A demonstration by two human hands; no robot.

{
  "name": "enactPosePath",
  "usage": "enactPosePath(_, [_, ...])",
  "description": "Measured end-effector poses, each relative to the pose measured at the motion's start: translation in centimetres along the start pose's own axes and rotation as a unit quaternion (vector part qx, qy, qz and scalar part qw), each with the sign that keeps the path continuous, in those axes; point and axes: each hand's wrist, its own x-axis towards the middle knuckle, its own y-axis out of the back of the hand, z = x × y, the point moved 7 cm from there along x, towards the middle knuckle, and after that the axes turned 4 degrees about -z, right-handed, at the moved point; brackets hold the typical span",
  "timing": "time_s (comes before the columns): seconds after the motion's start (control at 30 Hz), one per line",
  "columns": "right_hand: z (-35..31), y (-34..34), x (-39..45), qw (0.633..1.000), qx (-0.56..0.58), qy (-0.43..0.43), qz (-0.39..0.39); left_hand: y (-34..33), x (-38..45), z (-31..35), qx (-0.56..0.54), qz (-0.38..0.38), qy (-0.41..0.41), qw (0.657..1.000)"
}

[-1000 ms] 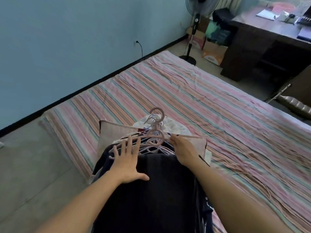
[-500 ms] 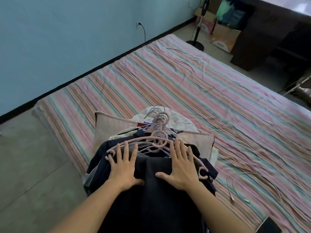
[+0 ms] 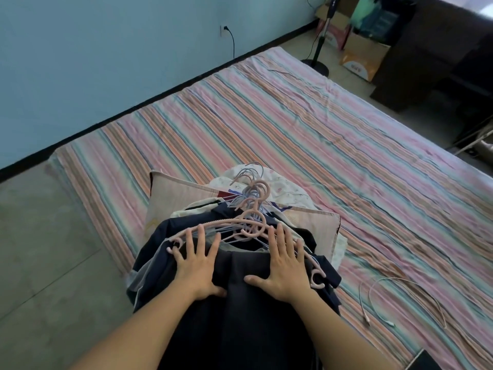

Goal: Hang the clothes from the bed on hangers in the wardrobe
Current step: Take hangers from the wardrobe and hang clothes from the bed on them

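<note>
Your left hand (image 3: 197,265) and right hand (image 3: 284,263) both lie flat, fingers spread and straight, palms down on the dark garment (image 3: 240,316) that tops the pile of clothes (image 3: 160,252) at the lower middle of the frame. Neither hand grips anything; the fingertips just reach the pink hanger (image 3: 240,225) across the top of the pile.

The pile sits on the near edge of the striped bed (image 3: 320,145), partly over a pillow (image 3: 176,204), and it starts right under your palms. Its long axis runs from the bottom of the frame toward the upper middle, away from you. The hooks (image 3: 253,188) of the bunched hangers point that same way, curling up past your fingertips toward the centre of the frame. The top hanger's bar runs crosswise, from just left of your left hand to the looped end (image 3: 317,280) just right of your right hand, so the two hands are about equally near and each covers one shoulder.

The wardrobe is not in view. I judge that lifting will call for closing on the hangers near the hooks, which lie ahead of both hands, a little nearer the right. A white cable (image 3: 373,303) lies on the bed at lower right, apart from the pile.
</note>
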Motion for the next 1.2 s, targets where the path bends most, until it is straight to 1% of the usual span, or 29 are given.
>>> enactPosePath(0.13, [-0.2,0.8,0.1,0.999,-0.021,-0.015,-0.043,1.6,-1.1,-0.2,-0.016,-0.046,-0.021,0.999])
enactPosePath(0.2, [-0.7,1.6,-0.3,0.997,-0.033,-0.024,-0.060,2.8,-2.1,-0.4,-0.040,-0.052,-0.030,0.997])
enactPosePath(0.27, [-1.6,2.9,-1.3,0.997,-0.037,-0.030,-0.065,4.2,-3.5,-0.8,-0.058,-0.029,-0.036,0.997])
enactPosePath(0.37, [-4.0,5.6,-3.4,0.999,-0.014,-0.019,-0.046,6.3,-6.4,-1.6,-0.062,0.027,-0.046,0.997])
enactPosePath(0.5, [-8.8,9.8,-7.2,0.996,0.074,0.052,-0.004,8.4,-11.1,-2.9,-0.085,0.077,-0.042,0.992])
enactPosePath(0.57, [-11.6,12.0,-9.8,0.992,0.093,0.086,0.013,8.9,-14.1,-3.8,-0.114,0.094,-0.039,0.988])
enactPosePath(0.73, [-18.1,15.5,-16.3,0.990,0.034,0.132,0.031,10.0,-22.8,-6.1,-0.136,0.140,-0.056,0.979])
enactPosePath(0.83, [-22.4,17.3,-20.1,0.985,-0.007,0.160,0.057,11.2,-28.5,-8.5,-0.152,0.169,-0.053,0.972])
enactPosePath(1.0, [-29.9,19.4,-26.6,0.974,-0.060,0.205,0.079,11.5,-38.4,-12.8,-0.147,0.195,-0.029,0.969])
enactPosePath(1.2, [-38.3,19.3,-34.9,0.954,-0.110,0.270,0.071,7.8,-51.4,-18.0,-0.141,0.221,0.037,0.964])
